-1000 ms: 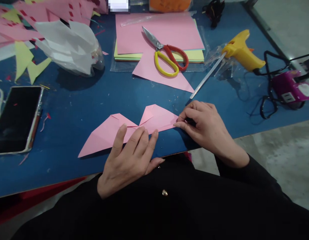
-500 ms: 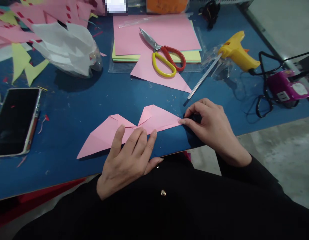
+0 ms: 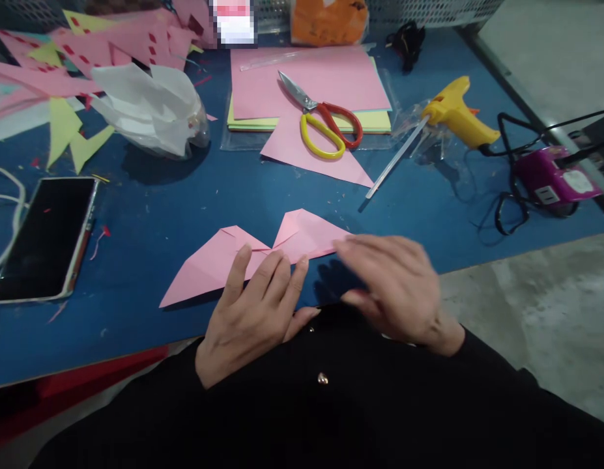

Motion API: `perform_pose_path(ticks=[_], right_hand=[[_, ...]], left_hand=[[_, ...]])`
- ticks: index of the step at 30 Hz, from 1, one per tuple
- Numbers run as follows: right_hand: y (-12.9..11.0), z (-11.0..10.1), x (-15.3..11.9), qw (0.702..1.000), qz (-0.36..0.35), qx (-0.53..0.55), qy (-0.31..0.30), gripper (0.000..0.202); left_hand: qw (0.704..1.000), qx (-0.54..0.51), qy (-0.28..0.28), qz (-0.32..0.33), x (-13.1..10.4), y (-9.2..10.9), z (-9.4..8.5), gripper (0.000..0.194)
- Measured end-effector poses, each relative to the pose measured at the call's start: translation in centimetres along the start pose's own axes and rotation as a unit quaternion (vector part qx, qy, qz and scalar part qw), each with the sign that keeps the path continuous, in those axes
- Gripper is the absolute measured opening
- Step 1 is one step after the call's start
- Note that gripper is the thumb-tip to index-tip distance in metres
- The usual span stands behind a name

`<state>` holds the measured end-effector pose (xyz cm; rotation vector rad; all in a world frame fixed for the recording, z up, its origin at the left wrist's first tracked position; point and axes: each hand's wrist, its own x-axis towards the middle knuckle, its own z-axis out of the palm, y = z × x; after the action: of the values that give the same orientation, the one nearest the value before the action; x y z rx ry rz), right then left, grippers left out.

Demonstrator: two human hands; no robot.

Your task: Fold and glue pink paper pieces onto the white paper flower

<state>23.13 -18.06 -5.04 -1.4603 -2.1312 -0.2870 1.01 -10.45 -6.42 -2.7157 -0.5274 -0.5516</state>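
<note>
Folded pink paper sheet [image 3: 204,267], long and pointed at its left end, with two raised peaks and a notch between them, lies at the lower centre of the frame, near the front edge of the blue tabletop [image 3: 233,195]. The bare left hand [image 3: 255,316] is spread open, its fingertips resting on the paper's lower middle, just below the notch; it pins rather than grips. The bare right hand [image 3: 392,283], right of centre, is blurred; its fingers look extended, with the thumb apart, and nothing shows in its grasp. Its fingertips overlap the paper's right end, though whether they press on it I cannot tell.

A narrow folded strip seems to run along the lower right edge, so the step in hand looks like creasing that fold. The next move, as I judge it, calls for the left hand to stay planted and the right fingers to bear down evenly along the strip, lest the sheet skew.

In the upper centre, metal scissors with one red and one yellow handle [image 3: 309,104] lie across pink paper, apart from both hands. A yellow glue gun [image 3: 460,114] lies at the upper right.
</note>
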Motion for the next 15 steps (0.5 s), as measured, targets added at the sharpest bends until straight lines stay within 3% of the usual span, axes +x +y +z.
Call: perform_pose_path(ticks=[3, 8, 15], right_hand=[[-1.1, 1.0, 0.3, 0.993, -0.083, 0.031, -0.078, 0.059], [-1.2, 1.7, 0.1, 0.991, -0.062, 0.011, -0.121, 0.075], [-0.3, 0.5, -1.1, 0.988, -0.043, -0.002, -0.146, 0.082]], left_hand=[[1.000, -0.007, -0.003, -0.015, 0.0, 0.1, -0.1, 0.052], [1.000, -0.013, -0.004, -0.005, 0.2, 0.0, -0.2, 0.053], [1.000, -0.003, -0.005, 0.003, 0.3, -0.1, -0.3, 0.056]])
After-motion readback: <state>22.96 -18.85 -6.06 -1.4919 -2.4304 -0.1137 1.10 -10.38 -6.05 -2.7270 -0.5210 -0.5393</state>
